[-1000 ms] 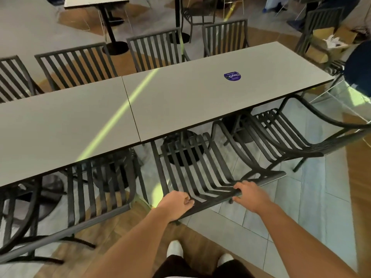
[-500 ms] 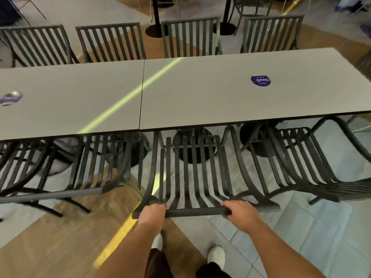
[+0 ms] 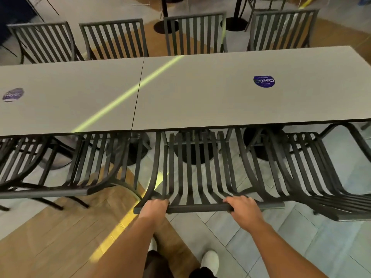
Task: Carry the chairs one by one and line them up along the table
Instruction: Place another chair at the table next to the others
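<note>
A dark slatted metal chair (image 3: 196,177) stands square to the long grey table (image 3: 180,93), its seat partly under the table's near edge. My left hand (image 3: 153,207) grips the left end of its top rail. My right hand (image 3: 244,206) grips the same rail further right. Another slatted chair (image 3: 94,169) sits to its left and a third (image 3: 313,177) to its right, both along the near side. Several matching chairs (image 3: 192,35) line the far side.
The table is two tops butted together, each with a round purple sticker (image 3: 264,81). Black round table bases (image 3: 192,149) stand under it. Pedestal bases of other tables (image 3: 165,27) stand beyond the far chairs. My white shoes (image 3: 209,259) are on the tile and wood floor.
The chair in my hands has turned from angled to square with the table and slid further under its edge. My view has shifted left, so more of the left table top shows.
</note>
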The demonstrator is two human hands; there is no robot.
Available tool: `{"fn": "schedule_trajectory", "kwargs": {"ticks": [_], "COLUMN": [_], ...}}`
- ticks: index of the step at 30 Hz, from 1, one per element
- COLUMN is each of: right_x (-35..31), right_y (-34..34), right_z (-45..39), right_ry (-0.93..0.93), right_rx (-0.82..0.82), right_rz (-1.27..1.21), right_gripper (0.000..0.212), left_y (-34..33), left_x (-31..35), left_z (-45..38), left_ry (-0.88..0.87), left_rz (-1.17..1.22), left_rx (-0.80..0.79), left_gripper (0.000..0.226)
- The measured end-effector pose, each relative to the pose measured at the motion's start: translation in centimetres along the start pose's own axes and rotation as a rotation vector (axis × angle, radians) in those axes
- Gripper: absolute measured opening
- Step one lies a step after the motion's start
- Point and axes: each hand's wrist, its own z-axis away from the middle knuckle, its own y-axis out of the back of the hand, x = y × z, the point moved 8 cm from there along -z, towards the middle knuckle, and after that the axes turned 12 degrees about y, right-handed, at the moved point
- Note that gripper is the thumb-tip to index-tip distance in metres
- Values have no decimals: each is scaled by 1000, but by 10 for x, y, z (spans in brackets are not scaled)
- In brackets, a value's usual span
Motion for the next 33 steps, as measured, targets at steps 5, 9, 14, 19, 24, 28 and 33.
{"fn": "schedule_trajectory", "kwargs": {"ticks": [5, 9, 14, 19, 24, 28, 33], "right_x": [16, 22, 25, 22, 20, 27, 25], "right_y": [8, 15, 21, 21, 24, 21, 25], "right_z": [-17, -33, -48, -49, -48, -50, -46], "right_ry": [-37, -32, -37, -59, -69, -94, -156], "right_rx": [21, 22, 16, 5, -39, -90, -195], "right_rz": [34, 50, 66, 107, 93, 19, -170], "right_gripper": [41, 40, 43, 44, 46, 46, 53], "left_y": [10, 20, 25, 23, 23, 26, 23], "left_x": [9, 11, 9, 10, 9, 12, 12], "left_z": [-17, -31, -45, -46, -46, -50, -49], "left_ry": [-3, -5, 3, -3, 15, -8, -40], "left_rz": [11, 19, 55, 38, 50, 81, 156], "left_rx": [6, 22, 6, -6, -71, -142, -310], "left_gripper": [37, 35, 35, 34, 31, 27, 31]}}
